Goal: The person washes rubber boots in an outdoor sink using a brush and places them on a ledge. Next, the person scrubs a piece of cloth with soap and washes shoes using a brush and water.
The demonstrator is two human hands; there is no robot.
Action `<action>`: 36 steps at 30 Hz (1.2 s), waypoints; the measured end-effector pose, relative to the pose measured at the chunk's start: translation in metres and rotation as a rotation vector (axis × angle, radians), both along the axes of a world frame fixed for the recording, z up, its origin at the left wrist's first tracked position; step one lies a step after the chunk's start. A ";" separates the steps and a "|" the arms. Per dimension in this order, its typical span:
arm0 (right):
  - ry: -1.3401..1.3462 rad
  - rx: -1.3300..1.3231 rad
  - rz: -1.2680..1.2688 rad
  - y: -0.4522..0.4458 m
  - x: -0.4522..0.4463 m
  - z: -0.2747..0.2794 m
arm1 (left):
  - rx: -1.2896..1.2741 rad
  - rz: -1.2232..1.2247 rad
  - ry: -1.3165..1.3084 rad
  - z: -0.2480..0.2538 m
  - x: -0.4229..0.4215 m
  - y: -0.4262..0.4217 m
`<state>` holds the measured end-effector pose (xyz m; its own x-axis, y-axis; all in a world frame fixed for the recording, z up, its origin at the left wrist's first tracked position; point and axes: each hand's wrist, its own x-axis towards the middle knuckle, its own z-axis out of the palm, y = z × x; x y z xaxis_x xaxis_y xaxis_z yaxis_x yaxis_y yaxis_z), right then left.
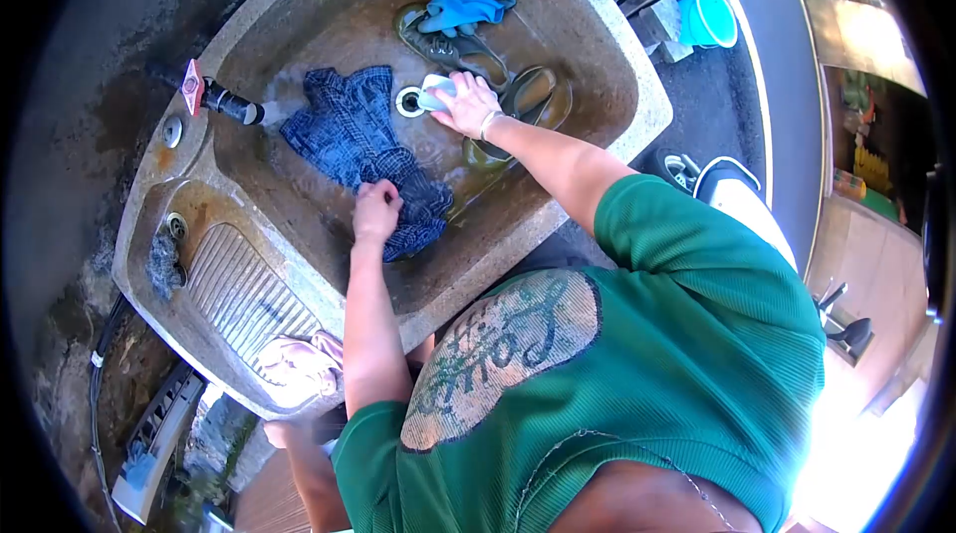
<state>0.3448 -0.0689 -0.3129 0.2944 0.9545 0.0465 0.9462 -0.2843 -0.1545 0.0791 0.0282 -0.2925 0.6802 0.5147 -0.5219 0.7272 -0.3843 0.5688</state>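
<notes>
A wet dark-blue patterned garment [349, 130] lies spread in the stone sink [478, 279], close to the tap. My left hand [376, 211] is closed with curled fingers on the garment's near part. In my right hand [466, 105] is a pale blue-white bar [435, 93] that looks like soap, held beside the drain [408, 102]. Just beyond that hand are a pair of wet olive shoes, one [438, 40] farther off and the other [528, 95] beside my wrist. A bright blue rubber glove [468, 3] rests on the farther shoe.
A tap with a red handle [193, 88] runs water into the basin from the left. The ribbed washboard [254, 279] holds a pale pink cloth [304, 364]. A scouring pad [164, 259] sits near its drain. Outside, a turquoise bucket [709, 17] stands at the upper right.
</notes>
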 end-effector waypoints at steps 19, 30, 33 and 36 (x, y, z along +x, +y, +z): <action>0.000 0.053 -0.028 0.002 -0.007 0.004 | 0.135 0.231 0.310 -0.013 0.069 0.124; -0.033 0.030 -0.050 0.007 -0.005 0.002 | 0.329 0.207 0.253 0.023 0.157 0.109; -0.014 0.037 -0.036 0.007 -0.005 0.002 | 0.375 0.057 0.154 -0.002 0.168 0.084; 0.022 0.016 -0.049 0.007 -0.005 0.000 | 0.315 0.140 -0.061 0.007 0.157 0.072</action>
